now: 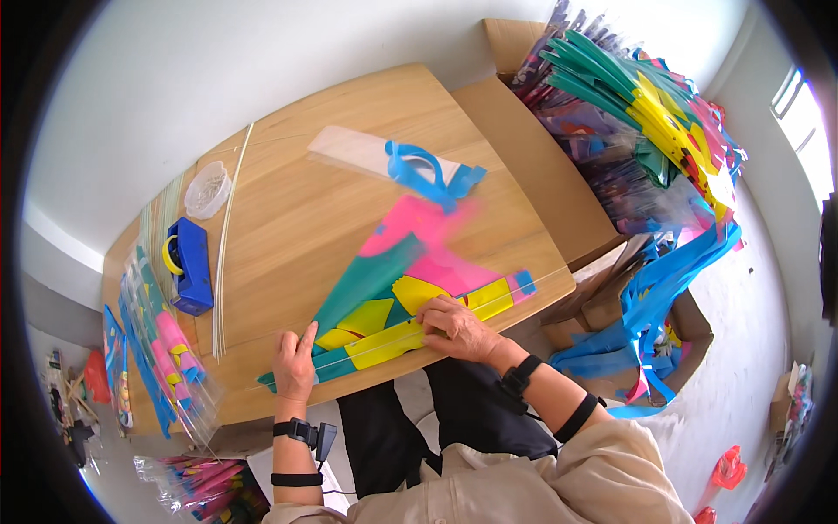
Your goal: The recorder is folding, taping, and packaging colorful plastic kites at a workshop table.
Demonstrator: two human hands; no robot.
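Note:
A folded kite (371, 275) of teal, yellow and pink sheet lies on the wooden table along its near edge, its far pink part blurred. Thin pale rod (384, 341) runs along the kite's near side. My left hand (295, 362) is closed at the kite's narrow left end, finger and thumb on the teal sheet. Over the yellow part, my right hand (458, 327) has its fingers curled down onto the near edge, by the rod; its fingertips are partly hidden. A blue ribbon tail (423, 170) lies beyond the kite, on a clear plastic sleeve (349, 147).
On the table (288, 210) at left are a blue tape dispenser (192, 266), a clear plastic bowl (208, 189), long thin rods (231, 218) and bagged kites (166, 341). Right of it, a cardboard box (532, 166) bears stacked kites (655, 105); blue strips (655, 288) hang over another box (694, 349).

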